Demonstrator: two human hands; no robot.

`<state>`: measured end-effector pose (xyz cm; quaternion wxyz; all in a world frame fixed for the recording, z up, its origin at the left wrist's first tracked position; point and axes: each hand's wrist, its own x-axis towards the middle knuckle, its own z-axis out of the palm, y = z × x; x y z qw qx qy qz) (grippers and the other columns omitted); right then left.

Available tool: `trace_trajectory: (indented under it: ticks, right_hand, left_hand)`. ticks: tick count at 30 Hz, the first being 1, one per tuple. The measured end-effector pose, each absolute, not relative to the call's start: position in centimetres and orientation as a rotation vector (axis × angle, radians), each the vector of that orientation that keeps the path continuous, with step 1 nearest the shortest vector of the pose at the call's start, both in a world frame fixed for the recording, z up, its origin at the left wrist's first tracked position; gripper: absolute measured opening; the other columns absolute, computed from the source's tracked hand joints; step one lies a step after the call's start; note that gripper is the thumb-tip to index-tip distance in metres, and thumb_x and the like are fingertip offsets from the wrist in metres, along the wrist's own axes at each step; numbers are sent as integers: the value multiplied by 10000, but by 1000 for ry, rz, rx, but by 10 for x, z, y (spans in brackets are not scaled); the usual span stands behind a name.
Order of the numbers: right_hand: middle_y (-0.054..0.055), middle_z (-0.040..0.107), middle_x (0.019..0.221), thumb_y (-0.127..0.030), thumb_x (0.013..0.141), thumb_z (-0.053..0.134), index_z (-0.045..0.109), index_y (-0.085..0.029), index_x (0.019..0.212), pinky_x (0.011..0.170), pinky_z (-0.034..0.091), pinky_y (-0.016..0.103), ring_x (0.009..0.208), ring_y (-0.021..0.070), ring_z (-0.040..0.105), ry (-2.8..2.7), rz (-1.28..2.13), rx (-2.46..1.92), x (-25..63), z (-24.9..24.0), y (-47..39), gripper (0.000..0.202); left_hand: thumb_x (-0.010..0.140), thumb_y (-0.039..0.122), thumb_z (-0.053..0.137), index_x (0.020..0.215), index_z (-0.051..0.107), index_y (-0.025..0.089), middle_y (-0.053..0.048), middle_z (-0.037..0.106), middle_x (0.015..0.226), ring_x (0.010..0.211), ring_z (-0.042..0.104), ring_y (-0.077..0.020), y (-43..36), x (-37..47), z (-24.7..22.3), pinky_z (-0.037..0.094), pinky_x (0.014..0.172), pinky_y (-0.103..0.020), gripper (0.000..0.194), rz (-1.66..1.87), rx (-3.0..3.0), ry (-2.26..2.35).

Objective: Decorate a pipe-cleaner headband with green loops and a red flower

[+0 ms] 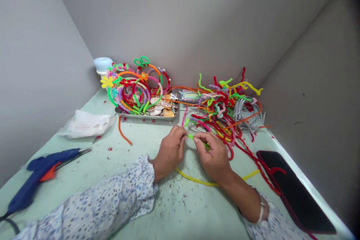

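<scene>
A short length of bright green pipe cleaner shows between my two hands over the middle of the table. My left hand is closed, thumb and fingertips pinched at the left end of the green piece. Closed on its other end is my right hand, with more green showing under the curled fingers. Whether a wire runs inside the piece I cannot tell. A yellow pipe cleaner lies on the table below both hands, partly hidden by my right forearm. Just behind them is a thin wire hoop.
Decorated headbands rest on a metal tray of shells. A heap of pipe cleaners and a wire coil stand back right. A glue gun and plastic bag lie left, a phone right. Walls enclose the table.
</scene>
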<state>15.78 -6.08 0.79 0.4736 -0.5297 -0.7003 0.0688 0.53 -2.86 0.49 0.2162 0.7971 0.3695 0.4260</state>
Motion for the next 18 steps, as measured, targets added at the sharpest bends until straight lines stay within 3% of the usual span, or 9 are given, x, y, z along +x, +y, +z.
trace_trajectory:
  ticks: [18]
  right_hand:
    - [28,655,845,-153,841,534,625,-205,952,752,457,322,812,173,586,-1754,130,-1218,156,7,-61,152]
  left_hand:
    - [898,120,383,959,495,195,-43,512,934,874,499,-148,-30,5,1,423,783,-269,148,1238,2192,1079]
